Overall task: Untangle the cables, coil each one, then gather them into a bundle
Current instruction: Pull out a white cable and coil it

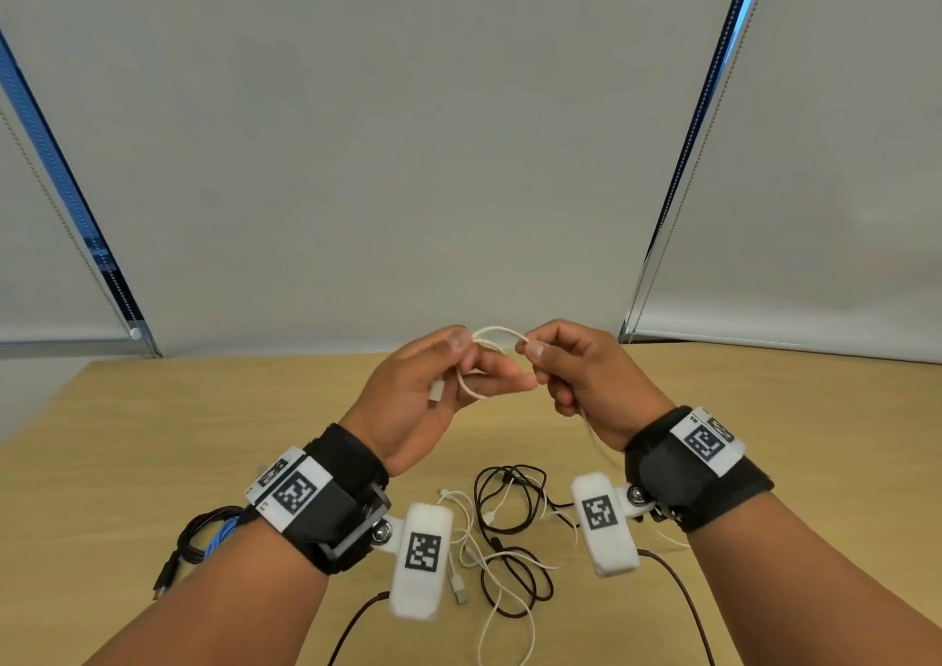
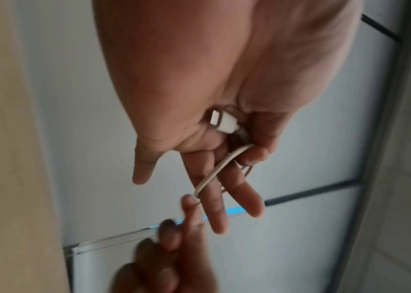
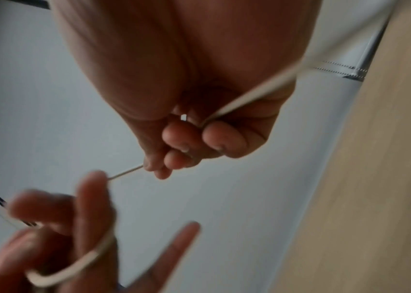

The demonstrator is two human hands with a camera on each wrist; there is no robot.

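Both hands are raised above the wooden table (image 1: 127,461). My left hand (image 1: 448,375) holds a small coil of white cable (image 1: 492,339), looped round its straight fingers and pinned by the thumb. The cable's white USB plug (image 2: 223,121) lies against the palm, and its loop (image 2: 214,172) runs along the fingers. My right hand (image 1: 560,359) pinches the same white cable (image 3: 126,172) between thumb and curled fingers; the loose length (image 3: 254,93) trails back past the wrist. A tangle of black and white cables (image 1: 509,538) lies on the table below.
A coiled black cable and a blue one (image 1: 209,538) lie together at the left, partly hidden by my left forearm. Brown cables (image 1: 678,594) run off the wrist cameras toward me. Grey roller blinds (image 1: 459,155) stand behind the table's far edge.
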